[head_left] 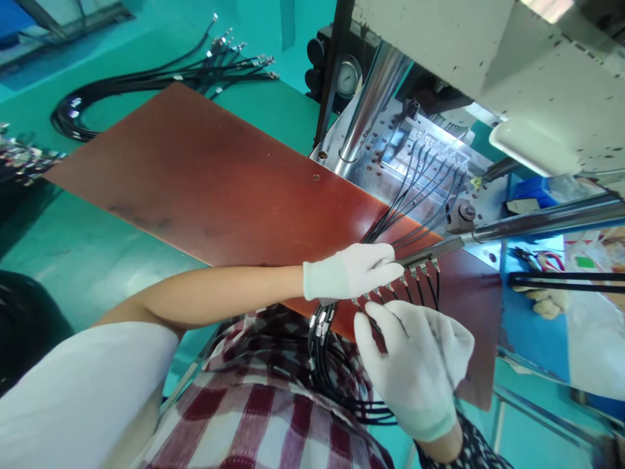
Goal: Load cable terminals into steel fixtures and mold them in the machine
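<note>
My left hand (354,271), in a white glove, lies over the left part of a narrow metal bar (430,253) and grips it. Along the bar's near side sits a row of small metal connectors (414,273) with black cables (430,293) hanging from them. Just below, my right hand (415,358), also gloved, has its fingers curled at the left end of this row, around a black cable; the fingertips partly hide it. A looped bundle of black cables (319,352) hangs over my lap against the checked apron.
A brown board (219,176) covers the bench before me. Behind it stands a press with steel posts (374,98); several thin cables (415,185) run into its lit mould (405,146). Another cable bundle (122,85) lies at the back left. A pressure gauge (348,77) sits behind.
</note>
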The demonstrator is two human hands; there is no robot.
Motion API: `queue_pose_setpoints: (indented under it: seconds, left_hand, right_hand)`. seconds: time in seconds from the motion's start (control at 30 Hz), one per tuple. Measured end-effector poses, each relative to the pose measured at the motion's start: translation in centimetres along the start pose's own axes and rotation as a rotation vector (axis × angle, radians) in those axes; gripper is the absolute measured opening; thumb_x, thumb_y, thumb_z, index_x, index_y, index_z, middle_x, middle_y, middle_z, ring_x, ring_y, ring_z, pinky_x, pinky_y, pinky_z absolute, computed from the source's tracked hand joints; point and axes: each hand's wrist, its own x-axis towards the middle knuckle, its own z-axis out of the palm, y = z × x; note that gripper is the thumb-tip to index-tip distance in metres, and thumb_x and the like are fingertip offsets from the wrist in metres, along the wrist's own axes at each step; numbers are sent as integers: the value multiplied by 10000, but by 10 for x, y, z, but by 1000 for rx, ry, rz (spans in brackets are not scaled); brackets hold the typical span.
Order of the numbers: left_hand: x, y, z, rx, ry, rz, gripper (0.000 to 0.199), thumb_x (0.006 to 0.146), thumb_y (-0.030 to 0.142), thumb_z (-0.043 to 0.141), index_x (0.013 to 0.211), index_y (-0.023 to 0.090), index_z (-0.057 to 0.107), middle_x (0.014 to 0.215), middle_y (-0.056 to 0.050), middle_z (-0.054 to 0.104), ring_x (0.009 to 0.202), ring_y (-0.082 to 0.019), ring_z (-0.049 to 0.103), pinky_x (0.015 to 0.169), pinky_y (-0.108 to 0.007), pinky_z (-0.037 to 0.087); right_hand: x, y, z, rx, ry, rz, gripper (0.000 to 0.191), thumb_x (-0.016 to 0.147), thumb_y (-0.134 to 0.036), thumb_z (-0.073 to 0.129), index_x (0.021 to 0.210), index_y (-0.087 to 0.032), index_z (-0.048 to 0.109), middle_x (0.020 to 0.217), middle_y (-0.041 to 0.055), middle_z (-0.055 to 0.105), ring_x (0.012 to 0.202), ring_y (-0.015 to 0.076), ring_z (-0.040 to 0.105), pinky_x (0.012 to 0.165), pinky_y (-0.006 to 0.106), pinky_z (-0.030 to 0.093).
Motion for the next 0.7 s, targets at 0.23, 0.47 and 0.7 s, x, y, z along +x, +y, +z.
queue_pose_setpoints:
  seconds: [0.23, 0.47, 0.7]
  left_hand:
    - [1, -1, 0, 7, 27, 9, 332, 953, 404, 456, 714, 190, 367, 665, 61, 436, 644, -94, 426, 653, -254, 382]
    - [0, 0, 2, 45, 28, 26, 330, 958, 394, 446, 714, 191, 357, 678, 62, 397, 656, -99, 367, 666, -259, 365]
    - [-1, 2, 3, 113, -44, -17, 353, 967, 483, 413, 760, 198, 389, 630, 67, 452, 549, -91, 458, 578, -235, 369]
  right_hand:
    - [10, -5, 12, 38, 11, -24, 169, 809, -191, 670, 643, -226, 666, 562, -28, 556, 584, 148, 410, 581, 358, 202]
    - [6, -12, 19, 16, 51, -17, 159, 801, -186, 671, 645, -215, 672, 605, -17, 595, 618, 155, 452, 624, 364, 264]
    - [22, 61, -12, 9, 79, -17, 172, 952, -225, 581, 1025, -201, 736, 1009, 51, 723, 873, 194, 595, 748, 342, 395]
